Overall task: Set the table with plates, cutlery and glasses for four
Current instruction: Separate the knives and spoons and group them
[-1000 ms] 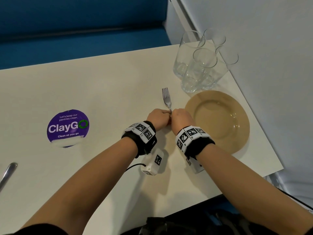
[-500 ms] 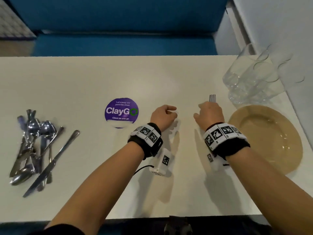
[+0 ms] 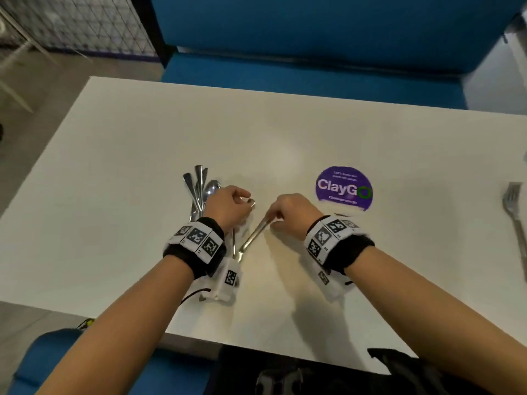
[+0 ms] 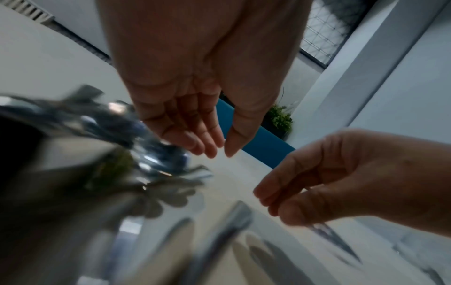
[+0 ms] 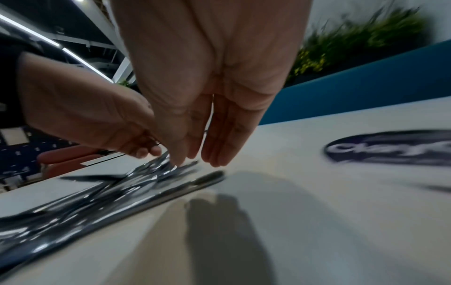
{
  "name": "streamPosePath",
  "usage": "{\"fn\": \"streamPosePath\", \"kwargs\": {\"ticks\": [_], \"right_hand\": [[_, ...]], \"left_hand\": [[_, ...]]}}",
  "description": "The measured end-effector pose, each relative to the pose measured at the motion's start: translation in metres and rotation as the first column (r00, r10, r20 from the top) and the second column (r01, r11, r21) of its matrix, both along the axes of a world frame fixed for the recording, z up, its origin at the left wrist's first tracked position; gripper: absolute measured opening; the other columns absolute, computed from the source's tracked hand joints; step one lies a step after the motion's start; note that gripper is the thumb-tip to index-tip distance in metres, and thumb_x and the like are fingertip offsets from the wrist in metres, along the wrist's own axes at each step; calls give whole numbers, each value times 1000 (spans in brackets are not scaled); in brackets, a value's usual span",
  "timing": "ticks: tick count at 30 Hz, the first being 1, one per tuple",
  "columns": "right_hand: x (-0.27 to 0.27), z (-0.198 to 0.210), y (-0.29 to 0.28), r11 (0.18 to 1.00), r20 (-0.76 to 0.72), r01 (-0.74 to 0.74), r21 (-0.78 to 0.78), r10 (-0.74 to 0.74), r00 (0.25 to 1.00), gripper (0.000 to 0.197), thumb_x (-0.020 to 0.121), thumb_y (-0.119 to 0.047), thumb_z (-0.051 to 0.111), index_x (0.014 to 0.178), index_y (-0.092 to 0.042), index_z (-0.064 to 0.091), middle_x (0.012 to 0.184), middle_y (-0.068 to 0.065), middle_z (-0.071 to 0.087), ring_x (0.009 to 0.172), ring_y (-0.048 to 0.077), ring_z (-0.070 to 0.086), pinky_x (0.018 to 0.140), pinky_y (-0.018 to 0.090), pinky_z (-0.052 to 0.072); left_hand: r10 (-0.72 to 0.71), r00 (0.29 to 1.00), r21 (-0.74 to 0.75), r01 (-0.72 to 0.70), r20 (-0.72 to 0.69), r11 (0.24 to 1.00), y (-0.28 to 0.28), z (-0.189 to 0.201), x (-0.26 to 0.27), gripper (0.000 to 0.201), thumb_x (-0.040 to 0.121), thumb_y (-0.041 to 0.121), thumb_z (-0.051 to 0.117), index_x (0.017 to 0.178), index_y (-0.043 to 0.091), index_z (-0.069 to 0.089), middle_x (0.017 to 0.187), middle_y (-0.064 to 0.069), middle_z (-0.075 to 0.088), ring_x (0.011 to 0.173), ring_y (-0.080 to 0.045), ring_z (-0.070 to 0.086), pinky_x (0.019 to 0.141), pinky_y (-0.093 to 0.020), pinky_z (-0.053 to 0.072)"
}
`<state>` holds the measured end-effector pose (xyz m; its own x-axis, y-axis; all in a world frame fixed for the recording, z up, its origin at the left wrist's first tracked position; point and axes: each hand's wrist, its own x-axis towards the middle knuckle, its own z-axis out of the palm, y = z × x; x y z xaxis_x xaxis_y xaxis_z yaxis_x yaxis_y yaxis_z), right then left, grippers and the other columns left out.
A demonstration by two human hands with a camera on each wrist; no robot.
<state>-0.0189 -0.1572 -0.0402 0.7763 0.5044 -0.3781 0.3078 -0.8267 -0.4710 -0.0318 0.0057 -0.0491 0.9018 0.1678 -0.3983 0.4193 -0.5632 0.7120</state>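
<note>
A pile of steel cutlery point(image 3: 199, 189) lies left of centre on the white table point(image 3: 142, 138), blurred in the left wrist view point(image 4: 151, 162). One table knife point(image 3: 252, 236) lies slanted at the pile's right side, its handle end point(image 5: 212, 175) towards my right hand. My left hand point(image 3: 245, 199) hovers over the pile with loosely bent fingers point(image 4: 209, 148) that hold nothing. My right hand point(image 3: 273, 218) hangs just above the knife's handle, its fingers point(image 5: 219, 150) nearly straight and nothing between them. A single fork point(image 3: 513, 206) lies at the far right.
A round purple ClayGo sticker point(image 3: 344, 188) is on the table right of my hands. A blue bench point(image 3: 313, 38) runs along the far side. The table's near edge point(image 3: 256, 346) is close to my body, with a dark bag point(image 3: 285, 374) below it.
Both hands have left the fork beside the plate and moved left to the cutlery pile. The view swung left too, so the plate and glasses are out of sight.
</note>
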Motion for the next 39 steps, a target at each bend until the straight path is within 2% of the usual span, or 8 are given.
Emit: {"fn": "streamPosePath", "kwargs": {"ticks": [8,11,17,20,24,28,35,39], "right_hand": [[-20,-26,59,916,53,-313,-250,336,940,15,82,-15,65,94,-23,65,103,-5,58,103,17,49,82,30,38],[-19,-19,55,874,-33,-367,-319,377,926,14,86,-15,59,100,-18,62,101,1,62,99,22,56,83,36,47],[-12,18,22,995,-118,80,-64,-87,989,7,84,-17,67,89,-22,68,76,-9,61,81,14,59,71,21,41],[-4,33,37,853,-204,408,326,-359,911,11,80,-12,72,89,-18,70,76,-9,66,79,11,66,81,24,54],[3,37,89,683,-277,515,518,-435,857,15,80,-9,71,95,-13,72,69,-6,66,70,8,66,76,21,57],[6,36,124,647,-283,555,522,-483,829,15,81,-15,71,96,-10,74,81,7,73,78,18,71,80,27,58],[17,17,162,798,-86,554,237,-551,830,19,87,-16,64,104,-10,72,100,5,72,82,11,63,72,13,47],[24,4,189,847,-39,529,-41,-531,847,23,88,-17,57,105,-9,71,102,8,71,92,23,66,79,27,52]], "left_hand": [[-197,980,-42,196,-17,980,69,2,-8,15,87,14,59,95,25,66,65,9,59,55,0,53,57,-13,42],[-157,988,-128,156,-2,979,80,5,-4,17,89,14,57,102,19,67,77,0,63,62,-11,59,64,-26,54],[-22,998,-242,37,66,970,103,10,2,21,88,10,58,105,19,65,78,0,61,70,-10,57,72,-25,49],[-123,992,-359,126,29,925,99,14,-6,30,88,15,62,118,18,60,90,4,65,83,-10,62,76,-24,51],[-361,929,-392,364,84,845,78,19,-17,21,97,25,50,114,17,58,99,2,69,90,-6,67,83,-22,52],[-176,984,-524,159,17,837,82,19,-18,26,103,19,33,87,13,53,63,1,49,52,-12,48,56,-26,43],[-86,996,-286,86,14,954,155,2,-7,21,101,26,35,101,14,53,69,1,45,58,-14,41,60,-29,38],[-108,994,-261,101,-11,960,193,-4,0,20,102,24,35,99,18,54,67,1,45,55,-14,39,56,-27,36]]}}
